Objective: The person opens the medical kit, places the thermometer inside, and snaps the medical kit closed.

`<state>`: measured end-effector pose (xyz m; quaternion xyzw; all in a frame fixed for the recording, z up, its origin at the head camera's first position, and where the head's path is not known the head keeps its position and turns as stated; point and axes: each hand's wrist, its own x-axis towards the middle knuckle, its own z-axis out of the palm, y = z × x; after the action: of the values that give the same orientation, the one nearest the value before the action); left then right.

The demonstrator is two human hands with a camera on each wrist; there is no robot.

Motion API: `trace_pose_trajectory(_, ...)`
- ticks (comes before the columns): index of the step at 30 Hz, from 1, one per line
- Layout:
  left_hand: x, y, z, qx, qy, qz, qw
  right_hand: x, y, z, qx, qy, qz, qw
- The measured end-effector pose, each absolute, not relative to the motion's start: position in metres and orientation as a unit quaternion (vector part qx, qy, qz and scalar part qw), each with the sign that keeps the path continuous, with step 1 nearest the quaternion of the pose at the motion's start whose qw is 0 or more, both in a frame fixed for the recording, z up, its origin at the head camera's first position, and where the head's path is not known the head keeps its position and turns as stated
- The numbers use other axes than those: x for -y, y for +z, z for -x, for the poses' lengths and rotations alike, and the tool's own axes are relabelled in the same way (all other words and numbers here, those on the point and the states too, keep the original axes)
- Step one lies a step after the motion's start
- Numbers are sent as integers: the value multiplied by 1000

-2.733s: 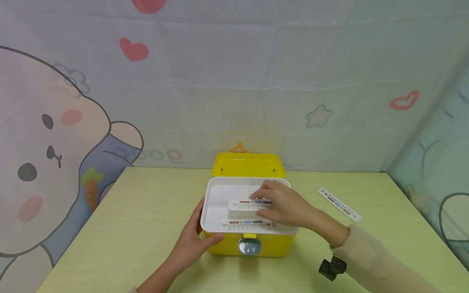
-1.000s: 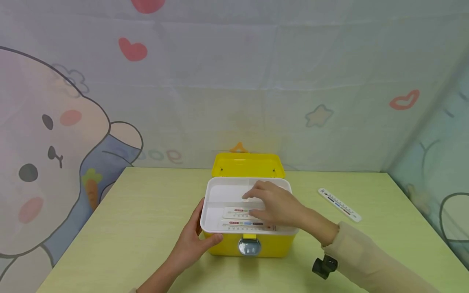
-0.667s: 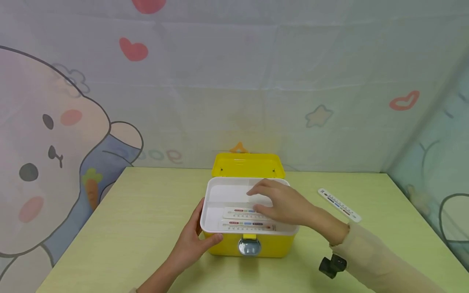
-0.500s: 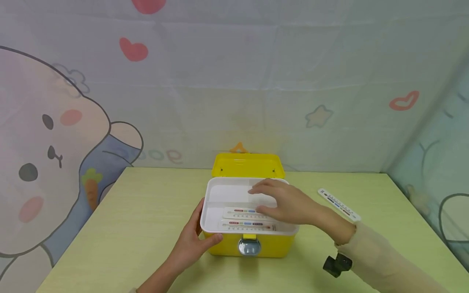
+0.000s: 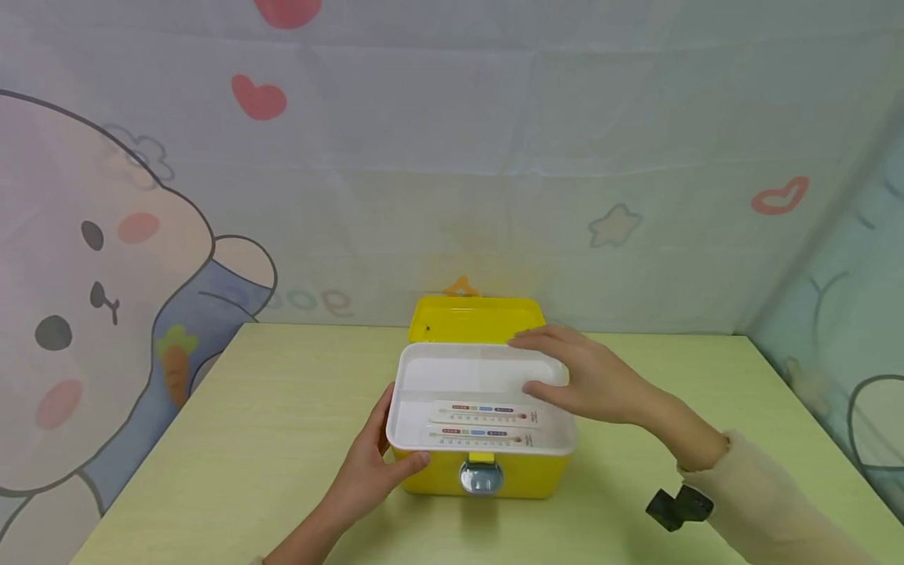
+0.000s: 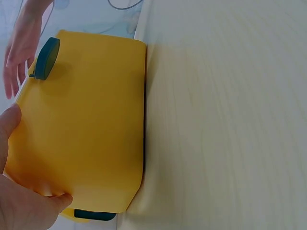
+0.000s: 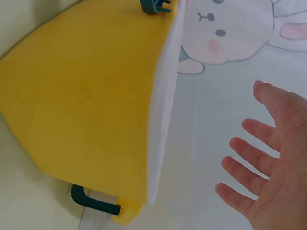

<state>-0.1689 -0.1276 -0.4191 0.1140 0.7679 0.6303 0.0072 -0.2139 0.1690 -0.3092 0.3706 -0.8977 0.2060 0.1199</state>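
Note:
A yellow storage box with a white tray in its top stands on the table, its lid raised behind. Two flat white thermometers lie side by side in the tray's front compartment: a rear one and a front one. My left hand holds the box's left front corner, thumb on the front and fingers on the side. Over the tray's right rear edge is my right hand, fingers apart and holding nothing; the right wrist view also shows its fingers spread beside the box.
A clear round latch hangs on the box's front. The pale wooden table extends to both sides. Behind it hangs a printed cloth. A small black camera sits under my right wrist.
My right hand has put the rear thermometer down in the tray, let go and moved right and up. Its arm now covers the spot where another thermometer lay. My left hand stays put.

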Motion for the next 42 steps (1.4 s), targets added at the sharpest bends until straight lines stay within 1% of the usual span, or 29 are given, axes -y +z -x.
trace_pose_trajectory(4, 128, -419, 169, -767, 631, -116, 5, -182, -306, 217, 896, 221, -358, 144)
trace_pose_trajectory(10, 128, -420, 169, -766, 632, -117, 5, -199, -307, 222, 898, 249, -324, 164)
trace_pose_trajectory(15, 128, -419, 168, -765, 634, -114, 5, -212, -313, 228, 892, 264, -304, 207)
trace_pose_trajectory(18, 128, -419, 168, -765, 634, -113, 5, -220, -317, 233, 892, 265, -292, 223)
trace_pose_trajectory(26, 129, -419, 168, -762, 638, -113, 7, -241, -325, 240, 898, 293, -248, 216)
trace_pose_trajectory(35, 129, -418, 169, -765, 635, -111, 7, -260, -336, 248, 902, 302, -215, 222)
trace_pose_trajectory(42, 130, -418, 169, -764, 635, -113, 7, -276, -351, 256, 912, 309, -171, 207)
